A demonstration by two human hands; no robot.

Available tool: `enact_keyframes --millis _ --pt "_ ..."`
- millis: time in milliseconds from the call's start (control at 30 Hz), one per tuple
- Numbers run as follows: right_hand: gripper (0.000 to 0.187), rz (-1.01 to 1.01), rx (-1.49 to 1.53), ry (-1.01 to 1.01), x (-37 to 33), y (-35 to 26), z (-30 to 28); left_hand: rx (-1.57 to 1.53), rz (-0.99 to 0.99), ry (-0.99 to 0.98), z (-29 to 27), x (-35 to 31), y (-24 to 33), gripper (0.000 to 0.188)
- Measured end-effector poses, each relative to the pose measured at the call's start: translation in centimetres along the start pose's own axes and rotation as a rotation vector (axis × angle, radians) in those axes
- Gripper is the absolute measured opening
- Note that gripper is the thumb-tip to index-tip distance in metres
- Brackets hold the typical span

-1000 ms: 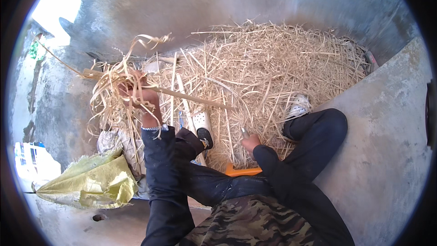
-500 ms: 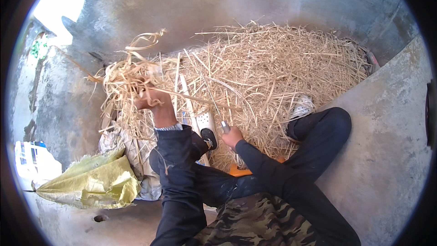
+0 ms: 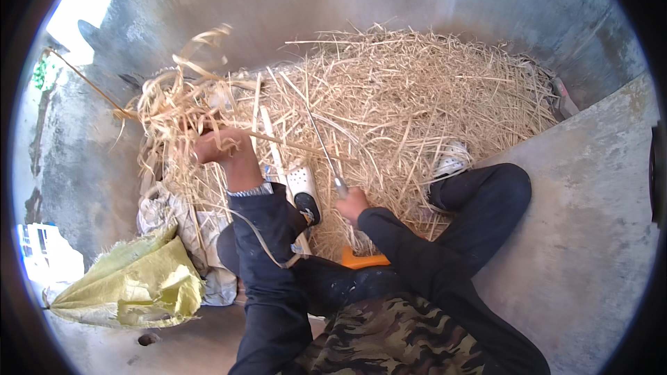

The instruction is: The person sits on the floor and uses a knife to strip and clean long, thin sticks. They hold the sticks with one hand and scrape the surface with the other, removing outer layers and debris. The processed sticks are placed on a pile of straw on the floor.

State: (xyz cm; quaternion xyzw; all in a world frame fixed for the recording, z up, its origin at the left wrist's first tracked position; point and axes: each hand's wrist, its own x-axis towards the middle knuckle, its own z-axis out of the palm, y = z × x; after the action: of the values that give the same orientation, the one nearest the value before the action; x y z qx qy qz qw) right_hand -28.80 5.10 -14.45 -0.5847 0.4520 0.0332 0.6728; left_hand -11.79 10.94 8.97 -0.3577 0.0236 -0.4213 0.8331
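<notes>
My left hand (image 3: 226, 153) is closed at the left end of the straw-coloured heap, amid a tangle of long curly shavings (image 3: 174, 101). A thin wooden stick (image 3: 285, 142) passes through this hand, one end out to the upper left, the other over the heap. My right hand (image 3: 352, 204) grips the grey handle of a knife (image 3: 339, 185) in front of my lap. Its long narrow blade points up and away, crossing beneath or beside the stick; I cannot tell if they touch. One loose curled shaving (image 3: 257, 231) hangs over my left sleeve.
A wide heap of dry shavings (image 3: 410, 90) lies against the concrete wall (image 3: 333, 0). My feet, in white clogs (image 3: 301, 182), rest in it. A torn yellow-green sack (image 3: 132, 281) lies at left. Something orange (image 3: 363, 258) shows under my legs. A low concrete slab (image 3: 577, 201) stands at right.
The view has shifted slightly. More of the stick's far left end shows, and a curled shaving now drapes further across my left sleeve. Both hands keep their hold.
</notes>
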Motion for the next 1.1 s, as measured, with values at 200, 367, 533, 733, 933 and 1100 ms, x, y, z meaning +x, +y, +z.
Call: enact_keyframes --millis 200,367,533,733,933,1100 --pt "0.025 -0.482 -0.069 -0.044 -5.4 -5.4 0.9 -0.331 -0.08 -0.107 -0.7 -0.7 -2.6 0.015" --pt "0.028 -0.192 -0.275 0.019 3.5 6.2 -2.6 -0.871 -0.386 -0.341 -1.1 1.3 2.8 0.016" --pt "0.023 -0.136 -0.05 0.0 -1.0 0.5 -1.4 -0.066 -0.046 -0.2 0.0 1.5 3.2 0.015" --pt "0.024 -0.49 -0.116 -0.099 -4.0 -3.1 -1.5 -0.065 -0.022 -0.182 -0.7 1.1 0.8 0.014" --pt "0.019 -0.048 -0.17 0.014 4.1 9.2 -3.7 0.307 0.115 -0.254 -1.4 4.2 4.6 0.013" --pt "0.021 -0.362 -0.048 -0.075 -3.1 -1.6 -3.0 0.208 0.05 -0.232 -0.6 3.1 3.2 0.012"
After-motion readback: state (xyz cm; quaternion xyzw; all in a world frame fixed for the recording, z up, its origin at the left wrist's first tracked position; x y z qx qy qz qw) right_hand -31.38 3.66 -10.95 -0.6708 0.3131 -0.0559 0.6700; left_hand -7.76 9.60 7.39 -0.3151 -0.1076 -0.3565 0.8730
